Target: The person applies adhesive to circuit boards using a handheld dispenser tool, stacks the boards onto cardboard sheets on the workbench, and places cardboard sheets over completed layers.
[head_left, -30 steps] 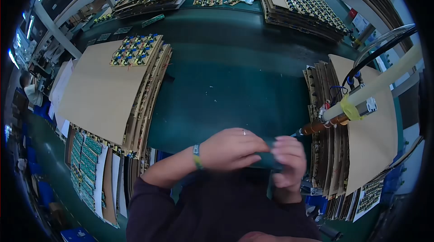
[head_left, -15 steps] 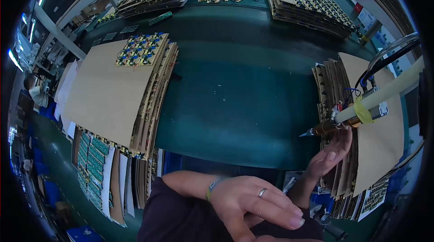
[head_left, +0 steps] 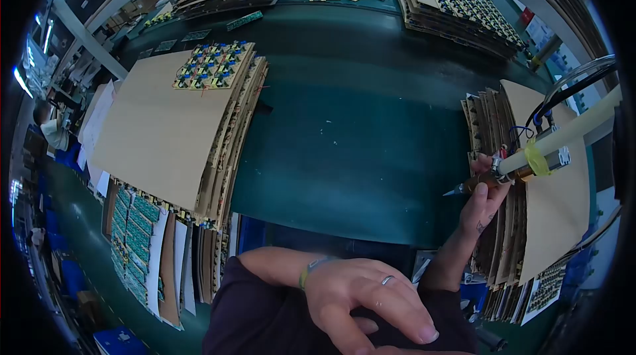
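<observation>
My right hand (head_left: 485,201) is wrapped around a glue dispenser (head_left: 477,186), a brown cylinder with a pointed nozzle facing left; fingers show above it and the thumb below. A cream pipe (head_left: 576,136) with a yellow band runs from it to the upper right. My left hand (head_left: 368,298), with a ring and a wristband, hangs palm down before my dark shirt (head_left: 258,315). Its fingers are loosely stretched, and nothing shows in them; some fingertips are cut off by the lower frame edge.
A stack of cardboard sheets and circuit boards (head_left: 159,123) stands at left, with a small board panel (head_left: 215,66) on top. Another stack (head_left: 556,216) rises at right behind the dispenser. Between them lies the green tabletop (head_left: 338,163). More board stacks (head_left: 464,13) stand at the back.
My right hand has moved up and its fingers have closed around the dispenser, where before it was open beside it. The left hand has barely shifted. The view has turned slightly.
</observation>
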A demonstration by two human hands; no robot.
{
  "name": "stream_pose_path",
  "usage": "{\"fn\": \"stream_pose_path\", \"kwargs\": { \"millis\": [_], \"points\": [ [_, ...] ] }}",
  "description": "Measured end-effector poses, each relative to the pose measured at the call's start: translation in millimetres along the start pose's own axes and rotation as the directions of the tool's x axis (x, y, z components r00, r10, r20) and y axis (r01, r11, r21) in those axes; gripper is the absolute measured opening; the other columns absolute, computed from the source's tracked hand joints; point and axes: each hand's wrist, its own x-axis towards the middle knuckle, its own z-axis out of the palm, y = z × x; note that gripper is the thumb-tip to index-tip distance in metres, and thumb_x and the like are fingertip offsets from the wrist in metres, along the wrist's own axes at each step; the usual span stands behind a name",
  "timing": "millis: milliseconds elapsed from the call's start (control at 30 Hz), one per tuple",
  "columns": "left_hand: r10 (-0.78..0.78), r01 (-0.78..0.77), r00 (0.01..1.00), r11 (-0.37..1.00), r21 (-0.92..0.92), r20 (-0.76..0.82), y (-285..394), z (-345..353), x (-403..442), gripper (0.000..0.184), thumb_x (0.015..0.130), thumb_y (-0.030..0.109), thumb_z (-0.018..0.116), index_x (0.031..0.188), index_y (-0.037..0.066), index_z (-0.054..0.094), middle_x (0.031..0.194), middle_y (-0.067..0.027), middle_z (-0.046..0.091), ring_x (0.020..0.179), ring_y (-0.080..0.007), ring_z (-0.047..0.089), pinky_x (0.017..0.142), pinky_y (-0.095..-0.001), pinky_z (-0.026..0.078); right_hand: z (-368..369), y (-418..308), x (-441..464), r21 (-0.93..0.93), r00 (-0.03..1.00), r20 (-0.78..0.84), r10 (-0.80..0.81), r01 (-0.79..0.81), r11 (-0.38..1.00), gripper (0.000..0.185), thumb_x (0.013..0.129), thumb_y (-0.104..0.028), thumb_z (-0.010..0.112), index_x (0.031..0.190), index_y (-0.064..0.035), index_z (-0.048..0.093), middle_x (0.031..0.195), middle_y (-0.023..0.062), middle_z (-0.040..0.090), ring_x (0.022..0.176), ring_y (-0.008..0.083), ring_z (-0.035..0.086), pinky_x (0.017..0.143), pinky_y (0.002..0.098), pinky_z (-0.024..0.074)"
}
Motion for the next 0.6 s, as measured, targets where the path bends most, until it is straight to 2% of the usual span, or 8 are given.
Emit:
{"fn": "stream_pose_path", "kwargs": {
  "millis": [167, 233, 267, 333, 433, 600],
  "points": [
    [0.005, -0.005, 1.000, 1.000, -0.010, 0.000, 4.5, 1.3, -1.2, 0.035, 0.085, 0.010, 0.057, 0.119, 0.007, 0.047, 0.103, -0.0170, 0.061, 0.093, -0.0336, 0.062, 0.076, -0.0422, 0.053, 3.8, 0.7, 14.2, 0.079, 0.998, 0.022, -0.051, 0.049, 0.996, 0.055, 0.086, -0.032, 0.058, 0.124, 0.0016, 0.038, 0.105, 0.0163, 0.059, 0.091, 0.0207, 0.059, 0.086, 0.0367, 0.0450],
    [0.005, -0.005, 1.000, 1.000, -0.016, -0.004, 6.3, 2.7, -1.7, 0.035, 0.085, 0.010, 0.057, 0.118, 0.007, 0.047, 0.103, -0.0168, 0.061, 0.093, -0.0334, 0.061, 0.076, -0.0422, 0.053, 4.3, 4.1, 18.0, 0.230, 0.999, 0.002, 0.046, -0.045, 0.972, 0.048, 0.086, -0.025, 0.059, 0.122, 0.0017, 0.041, 0.092, 0.0134, 0.061, 0.077, 0.0175, 0.059, 0.072, 0.0317, 0.0483],
    [0.007, -0.007, 1.000, 1.000, -0.021, -0.003, 6.5, 2.8, -2.0, 0.034, 0.085, 0.010, 0.057, 0.118, 0.007, 0.047, 0.103, -0.0168, 0.061, 0.093, -0.0333, 0.061, 0.076, -0.0421, 0.053, 7.1, 2.2, 20.5, 0.228, 0.999, 0.000, 0.047, -0.045, 0.973, 0.048, 0.086, -0.025, 0.059, 0.122, 0.0017, 0.041, 0.092, 0.0134, 0.061, 0.077, 0.0175, 0.059, 0.072, 0.0317, 0.0483],
    [0.009, -0.009, 1.000, 1.000, -0.025, -0.005, 6.9, 4.0, -1.8, 0.034, 0.085, 0.010, 0.057, 0.118, 0.007, 0.047, 0.103, -0.0166, 0.061, 0.093, -0.0332, 0.061, 0.076, -0.0421, 0.053, 15.0, -6.1, 26.2, 0.243, 0.995, 0.033, 0.097, -0.102, 0.965, 0.047, 0.088, -0.018, 0.057, 0.128, 0.0016, 0.040, 0.088, 0.0110, 0.057, 0.069, 0.0137, 0.055, 0.063, 0.0249, 0.0464],
    [0.008, -0.008, 1.000, 1.000, -0.023, -0.006, 8.1, 4.4, -2.3, 0.034, 0.085, 0.010, 0.057, 0.117, 0.007, 0.047, 0.103, -0.0164, 0.061, 0.093, -0.0329, 0.061, 0.076, -0.0420, 0.053, 22.6, -13.0, 30.1, 0.222, 0.982, 0.100, 0.163, -0.182, 0.958, 0.047, 0.086, -0.019, 0.059, 0.124, 0.0027, 0.042, 0.082, 0.0093, 0.059, 0.062, 0.0104, 0.054, 0.056, 0.0217, 0.0453],
    [0.003, -0.003, 1.000, 1.000, -0.023, -0.009, 7.7, 4.8, -1.6, 0.033, 0.085, 0.011, 0.058, 0.116, 0.007, 0.047, 0.102, -0.0160, 0.060, 0.093, -0.0325, 0.061, 0.076, -0.0418, 0.053, 21.2, -4.8, 26.9, 0.283, 0.980, 0.150, 0.127, -0.166, 0.945, 0.050, 0.087, -0.021, 0.059, 0.127, 0.0025, 0.040, 0.077, 0.0072, 0.057, 0.056, 0.0078, 0.050, 0.051, 0.0194, 0.0415]
  ]
}}
